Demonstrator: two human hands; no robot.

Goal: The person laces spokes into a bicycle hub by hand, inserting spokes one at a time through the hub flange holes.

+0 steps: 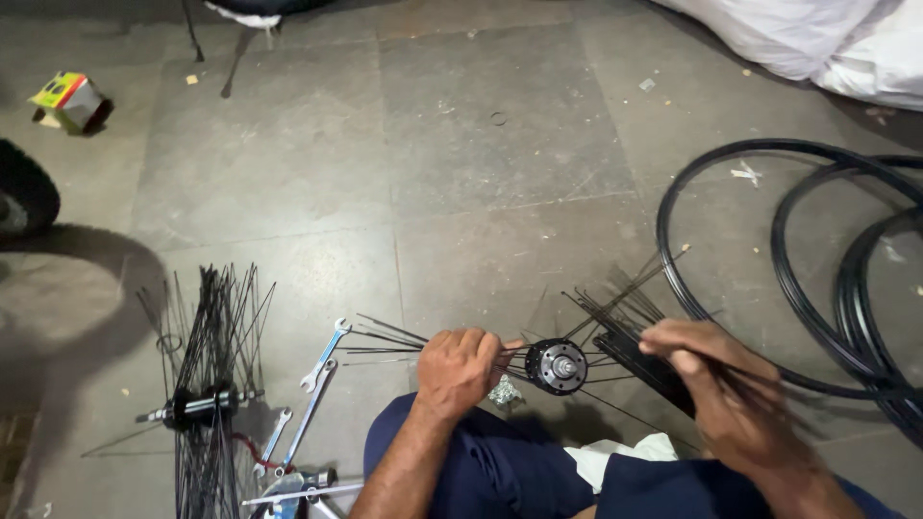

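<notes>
The black rims (769,240) lie on the floor to the right of the hub (558,365), the spoked second hub (197,406) and wrenches (322,356) well to its left. This looks like wheel lacing: the left hand (460,370) is closed around spokes at the hub, the right hand (716,380) pinches a bundle of loose spokes (635,346). Next, one spoke must be threaded through a flange hole.

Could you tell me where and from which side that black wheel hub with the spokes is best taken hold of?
Probably by the hub body, from the person's left, where the left hand already grips it. Its axle end faces up at the camera and spokes fan out to the right, so the left side seems the less cluttered approach.
</notes>
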